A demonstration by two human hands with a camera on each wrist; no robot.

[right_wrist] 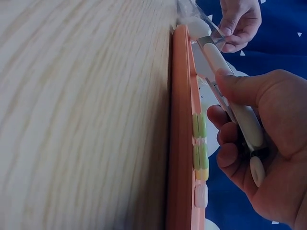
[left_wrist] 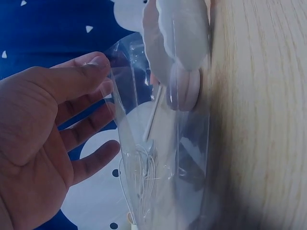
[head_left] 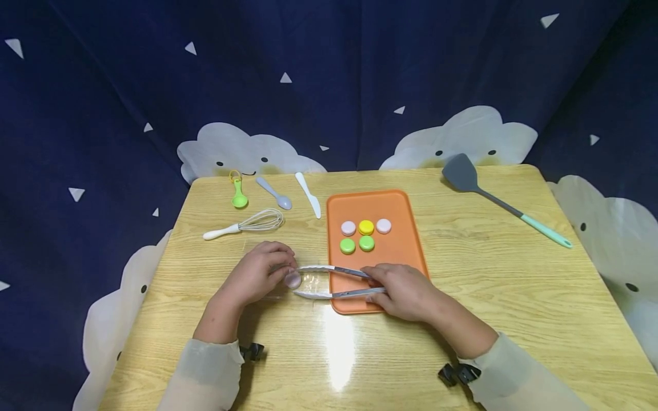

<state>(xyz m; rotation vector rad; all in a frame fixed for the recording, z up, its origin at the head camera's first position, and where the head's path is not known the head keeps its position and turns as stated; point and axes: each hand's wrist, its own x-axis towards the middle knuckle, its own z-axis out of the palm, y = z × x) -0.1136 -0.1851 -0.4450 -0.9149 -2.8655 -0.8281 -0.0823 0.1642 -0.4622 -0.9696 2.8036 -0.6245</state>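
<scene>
My left hand (head_left: 259,271) pinches the rim of a clear plastic bag (left_wrist: 129,110) between thumb and fingers. A pale pink macaron (head_left: 293,279) lies inside the bag, close to the left fingertips. My right hand (head_left: 406,292) grips a pair of tongs (head_left: 349,293) over the tray's near part. Their white scalloped ends (left_wrist: 184,33) reach into the bag, spread apart in the head view, with the macaron at their tips. Whether they touch it I cannot tell. On the orange tray (head_left: 401,268) sit several macarons, including a yellow one (head_left: 366,227) and a green one (head_left: 347,246).
A whisk (head_left: 259,221), a green measuring spoon (head_left: 239,200), a grey spoon (head_left: 281,201) and a white knife (head_left: 311,198) lie at the back left. A grey spatula (head_left: 461,173) with a mint handle lies at the right. A dark blue curtain hangs behind the table.
</scene>
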